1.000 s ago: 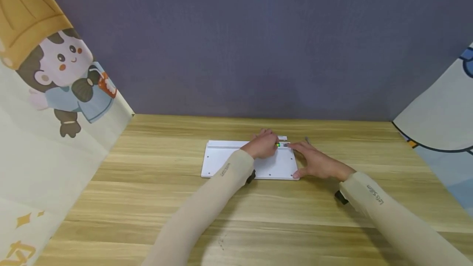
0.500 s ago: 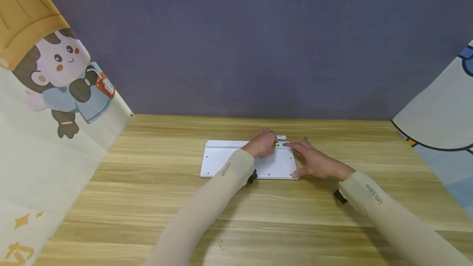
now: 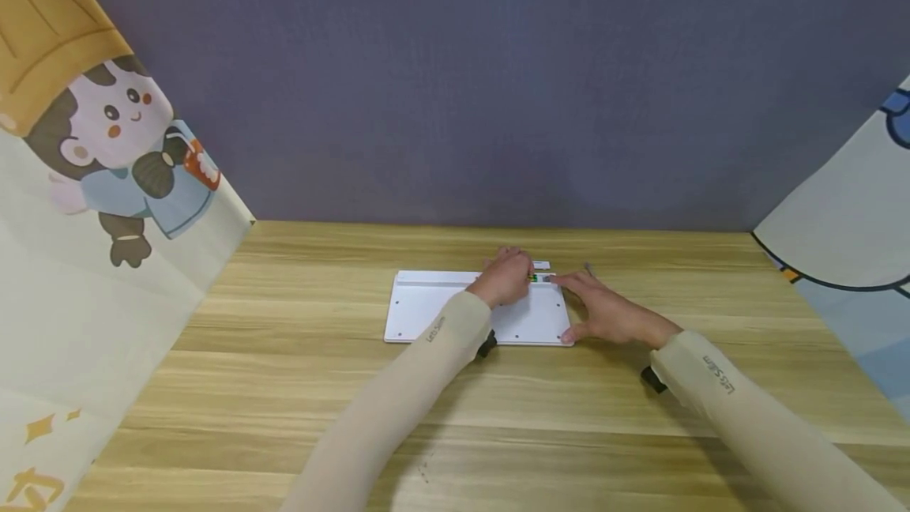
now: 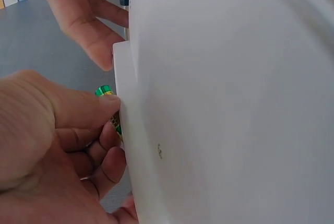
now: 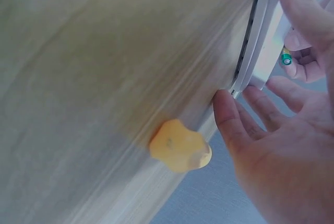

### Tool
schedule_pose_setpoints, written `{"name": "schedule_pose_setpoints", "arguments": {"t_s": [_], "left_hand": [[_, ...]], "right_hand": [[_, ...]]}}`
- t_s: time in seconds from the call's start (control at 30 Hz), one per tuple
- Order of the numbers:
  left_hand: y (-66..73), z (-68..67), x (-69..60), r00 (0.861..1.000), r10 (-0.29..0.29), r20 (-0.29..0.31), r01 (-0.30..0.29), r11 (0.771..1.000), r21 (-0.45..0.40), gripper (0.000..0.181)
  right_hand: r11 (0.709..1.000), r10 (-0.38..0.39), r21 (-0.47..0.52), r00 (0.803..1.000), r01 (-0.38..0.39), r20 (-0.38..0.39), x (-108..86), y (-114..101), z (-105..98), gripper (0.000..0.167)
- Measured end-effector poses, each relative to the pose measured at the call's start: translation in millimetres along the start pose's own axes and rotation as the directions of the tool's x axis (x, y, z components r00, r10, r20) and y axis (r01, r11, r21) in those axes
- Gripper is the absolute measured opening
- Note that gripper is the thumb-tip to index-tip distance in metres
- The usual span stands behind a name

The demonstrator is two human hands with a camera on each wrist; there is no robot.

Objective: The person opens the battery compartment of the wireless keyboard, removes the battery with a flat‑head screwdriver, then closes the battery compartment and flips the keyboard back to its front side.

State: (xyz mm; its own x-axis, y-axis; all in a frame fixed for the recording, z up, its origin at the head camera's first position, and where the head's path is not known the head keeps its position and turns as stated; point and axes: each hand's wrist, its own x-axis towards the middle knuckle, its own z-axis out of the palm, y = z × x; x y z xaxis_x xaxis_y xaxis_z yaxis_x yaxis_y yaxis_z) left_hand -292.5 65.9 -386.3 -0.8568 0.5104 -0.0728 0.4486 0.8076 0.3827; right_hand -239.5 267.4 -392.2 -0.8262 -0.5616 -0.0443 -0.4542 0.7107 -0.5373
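Observation:
A white keyboard lies underside up on the wooden table, a raised ridge along its far edge. My left hand is over the ridge, right of the keyboard's middle. In the left wrist view, thumb and fingers of the left hand pinch a green and yellow battery beside the ridge; its end also shows in the right wrist view. My right hand spans the keyboard's right end, thumb at the near corner, forefinger on the ridge's end. Its fingers are extended in the right wrist view.
A small white piece lies just behind the keyboard's ridge. An orange, lobed object is on the table beside the right hand. A dark grey panel stands behind the table, with printed cloths at both sides.

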Motion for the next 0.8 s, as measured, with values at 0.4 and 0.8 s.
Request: {"name": "schedule_pose_setpoints", "arguments": {"t_s": [0.4, 0.8], "left_hand": [[-2.3, 1.9, -1.4, 0.999, 0.024, -0.030, -0.024, 1.000, -0.009, 0.011], [-7.2, -22.4, -8.6, 0.997, 0.028, -0.066, -0.038, 0.989, -0.142, 0.017]], "right_hand": [[1.000, -0.005, -0.007, 1.000, 0.005, -0.007, 0.2, 1.3, 2.8, 0.096], [1.000, 0.022, -0.014, 1.000, -0.022, 0.012, -0.2, 4.3, 2.4, 0.099]]}}
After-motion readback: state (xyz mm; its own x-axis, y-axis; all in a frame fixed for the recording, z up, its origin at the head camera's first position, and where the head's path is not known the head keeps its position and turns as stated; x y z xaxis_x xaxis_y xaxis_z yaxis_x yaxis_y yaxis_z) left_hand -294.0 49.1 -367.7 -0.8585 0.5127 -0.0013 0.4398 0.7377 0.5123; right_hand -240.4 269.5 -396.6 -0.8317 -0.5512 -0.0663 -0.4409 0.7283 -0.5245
